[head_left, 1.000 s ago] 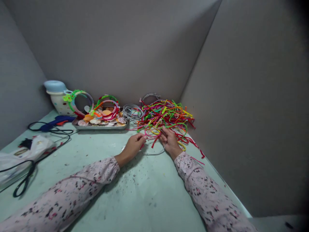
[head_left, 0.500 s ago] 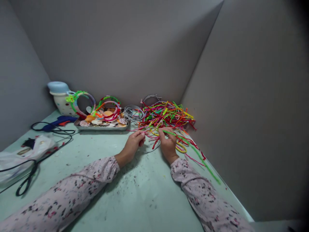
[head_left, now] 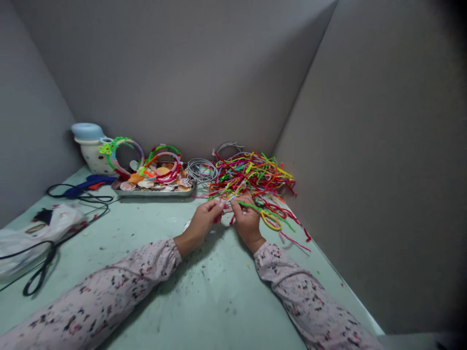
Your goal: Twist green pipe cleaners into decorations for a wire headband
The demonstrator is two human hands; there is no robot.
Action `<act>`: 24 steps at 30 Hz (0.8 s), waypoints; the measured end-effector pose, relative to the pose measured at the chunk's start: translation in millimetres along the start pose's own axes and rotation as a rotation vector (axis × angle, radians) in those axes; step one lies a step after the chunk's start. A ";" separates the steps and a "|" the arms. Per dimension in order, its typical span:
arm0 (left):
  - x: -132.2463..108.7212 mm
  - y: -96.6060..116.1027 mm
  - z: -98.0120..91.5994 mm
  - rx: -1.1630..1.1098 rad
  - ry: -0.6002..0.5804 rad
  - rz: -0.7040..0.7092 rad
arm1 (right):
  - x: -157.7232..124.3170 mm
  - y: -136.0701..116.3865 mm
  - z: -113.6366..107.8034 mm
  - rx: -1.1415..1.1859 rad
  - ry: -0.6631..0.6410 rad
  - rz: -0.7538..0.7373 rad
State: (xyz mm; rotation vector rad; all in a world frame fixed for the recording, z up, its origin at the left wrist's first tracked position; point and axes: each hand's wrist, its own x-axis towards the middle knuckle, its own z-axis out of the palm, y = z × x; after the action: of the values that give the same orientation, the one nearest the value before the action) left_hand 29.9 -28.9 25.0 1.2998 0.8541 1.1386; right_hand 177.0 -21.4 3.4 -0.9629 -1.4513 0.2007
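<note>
My left hand (head_left: 202, 222) is closed, thumb and finger pinching a thin wire hoop (head_left: 230, 198) where pink fuzz covers it. Close by on the right, my right hand (head_left: 248, 223) is closed on a green pipe cleaner (head_left: 288, 222), whose free end trails out to the right past the knuckles. Where the green strand meets the wire is covered by my fingers. A yellow pipe cleaner loop (head_left: 270, 221) lies beside my right hand. Just beyond both hands spreads a tangled heap of coloured pipe cleaners (head_left: 251, 172).
A metal tray (head_left: 155, 193) holds shells and several fuzzy-wrapped hoops (head_left: 127, 146). Coiled grey wire (head_left: 202, 170) sits between tray and heap. At the left are a lidded cup (head_left: 93, 150), a blue tool (head_left: 89, 183), a black cord (head_left: 51, 250) and a plastic bag (head_left: 22, 245).
The green pipe cleaner's free end has drawn in from the far right, with less length showing now. My right hand has shifted slightly left, nearer my left hand.
</note>
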 end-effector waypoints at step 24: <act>1.5 4.6 0.4 -0.071 0.070 0.007 | -2.5 -7.8 -0.7 -0.043 -0.107 -0.061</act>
State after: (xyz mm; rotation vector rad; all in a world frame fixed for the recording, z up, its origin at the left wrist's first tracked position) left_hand 30.0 -28.0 29.8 1.2117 0.8531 1.2155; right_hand 173.8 -28.3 6.8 -0.9532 -1.5868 0.1789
